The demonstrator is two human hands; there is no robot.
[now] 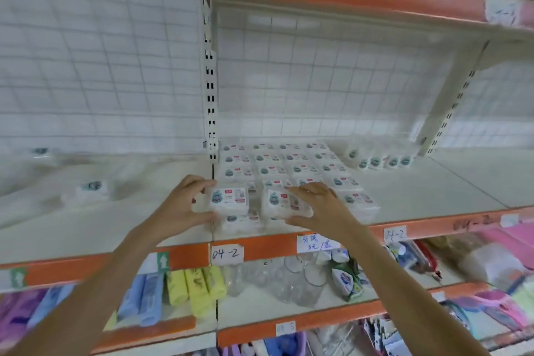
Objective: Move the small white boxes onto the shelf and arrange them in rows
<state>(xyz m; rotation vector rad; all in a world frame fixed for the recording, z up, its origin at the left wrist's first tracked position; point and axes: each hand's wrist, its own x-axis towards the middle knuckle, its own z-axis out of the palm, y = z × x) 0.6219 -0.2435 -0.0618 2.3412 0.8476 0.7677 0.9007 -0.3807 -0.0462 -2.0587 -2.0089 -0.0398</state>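
Both forearms reach in; my left grip pinches one white box, my right grip curls round another box, both above the front of the rows on the shelf.

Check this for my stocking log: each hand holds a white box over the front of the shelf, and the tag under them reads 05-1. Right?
Not quite. The head view shows the tag reads 04-2, not 05-1. The rest stands: the left hand and right hand each hold a white box over the front of the shelf.
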